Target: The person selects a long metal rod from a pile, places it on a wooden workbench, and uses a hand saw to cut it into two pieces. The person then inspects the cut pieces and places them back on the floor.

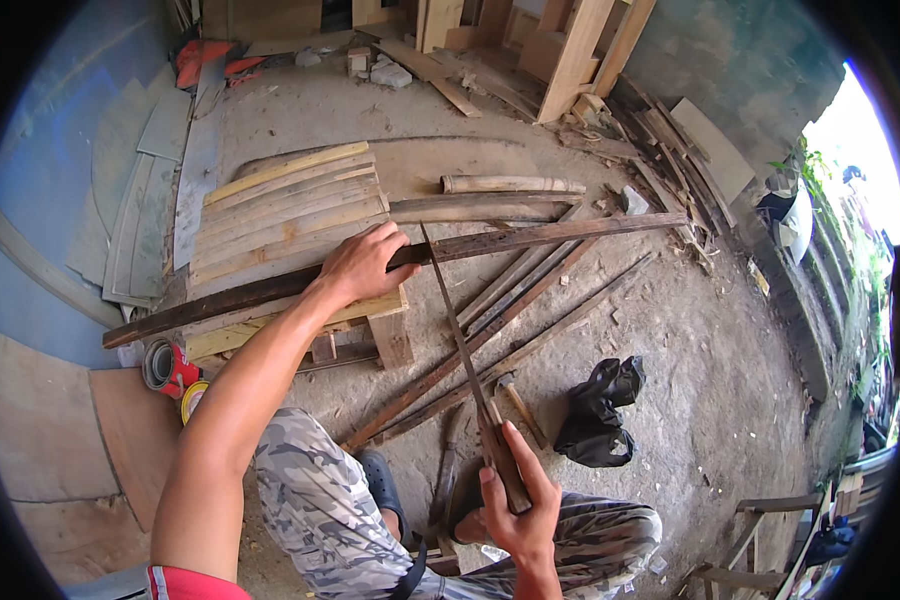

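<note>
Evidently, we are working at a cut that is not yet through. The long, narrow, dark brown wooden beam (560, 234) is lying across the low bench of pale wooden slats (290, 217), its right-hand stretch jutting past the bench's edge above the bare floor (710, 350). Our left hand (365, 262) is bracing the beam, fingers curling over its top and thumb pointing toward the cutting line. Our right hand (523, 503) is wrapping around the brown wooden handle of the slim, dark metal handsaw (458, 335), forefinger stretching forward along the grip. The blade is crossing the beam just right of the left hand and appears to be touching it. As for progress, the positioning and bracing are looking done: the beam is running in one line on both sides of the blade, so we are judging it still whole. How deep any groove is going, we cannot tell, since the blade is hiding it. What is remaining, by our reckoning, is the rest of the sawing.
</note>
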Tool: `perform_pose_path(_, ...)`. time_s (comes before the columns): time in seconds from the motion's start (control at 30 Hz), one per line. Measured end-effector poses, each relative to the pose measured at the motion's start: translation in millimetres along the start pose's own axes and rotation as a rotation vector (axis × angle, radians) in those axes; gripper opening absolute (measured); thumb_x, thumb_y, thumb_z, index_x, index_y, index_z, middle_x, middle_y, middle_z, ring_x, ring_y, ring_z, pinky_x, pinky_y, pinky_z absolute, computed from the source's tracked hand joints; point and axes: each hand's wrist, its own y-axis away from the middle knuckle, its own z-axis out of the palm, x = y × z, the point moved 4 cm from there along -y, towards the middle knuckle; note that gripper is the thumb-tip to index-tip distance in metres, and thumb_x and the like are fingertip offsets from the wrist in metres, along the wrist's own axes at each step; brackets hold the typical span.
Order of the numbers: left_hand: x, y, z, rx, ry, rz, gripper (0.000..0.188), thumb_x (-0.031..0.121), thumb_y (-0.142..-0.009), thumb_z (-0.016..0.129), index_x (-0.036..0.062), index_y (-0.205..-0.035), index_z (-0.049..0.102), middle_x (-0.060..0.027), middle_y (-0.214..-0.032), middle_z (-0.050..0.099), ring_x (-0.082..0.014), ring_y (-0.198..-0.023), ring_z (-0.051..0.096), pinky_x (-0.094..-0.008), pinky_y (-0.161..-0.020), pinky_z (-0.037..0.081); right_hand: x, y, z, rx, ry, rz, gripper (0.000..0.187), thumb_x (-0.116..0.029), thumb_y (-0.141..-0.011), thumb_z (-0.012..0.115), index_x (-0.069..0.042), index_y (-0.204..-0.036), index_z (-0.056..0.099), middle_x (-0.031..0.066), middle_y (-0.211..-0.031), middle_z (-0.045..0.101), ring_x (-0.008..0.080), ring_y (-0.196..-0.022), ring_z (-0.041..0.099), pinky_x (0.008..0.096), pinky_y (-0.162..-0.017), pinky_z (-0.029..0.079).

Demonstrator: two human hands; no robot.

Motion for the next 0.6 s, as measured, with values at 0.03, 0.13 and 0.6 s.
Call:
perform_pose_path(0.03,2,-1,-2,-0.015,0.016,0.012,0.048,0.048,-0.093,0.067,0.0034,-0.111,0.065,-0.012,-0.105,0.058,-0.03,-0.097,0.064,-0.0441,-0.082,0.056,0,2,-2,-0.01,0.0,0.023,0.055,-0.006,-0.087,0.071,-0.002,-0.14,0.057,0.0218,-0.108,0.074,0.0248,-0.097,0.075,0.0275,-0.077,0.055)
perform_pose_path(0.13,2,-1,-1,-0.03,0.036,0.074,0.047,0.045,-0.096,0.063,0.001,-0.111,0.064,-0.013,-0.11,0.059,-0.0328,-0.097,0.065,-0.0445,-0.082,0.056,-4,-10,1,0.009,0.0,-0.073,0.053,-0.006,-0.088,0.07,-0.001,-0.139,0.057,0.0222,-0.111,0.074,0.026,-0.099,0.075,0.0291,-0.081,0.056)
perform_pose_path(0.6,-4,5,0,-0.026,0.072,0.063,0.051,0.043,-0.092,0.069,0.0012,-0.12,0.063,-0.0097,-0.114,0.058,-0.0278,-0.103,0.064,-0.0421,-0.086,0.055,-7,-49,21,-0.025,-0.111,0.031,0.051,-0.005,-0.091,0.063,-0.001,-0.142,0.055,0.0232,-0.115,0.072,0.0219,-0.107,0.071,0.0303,-0.087,0.054)
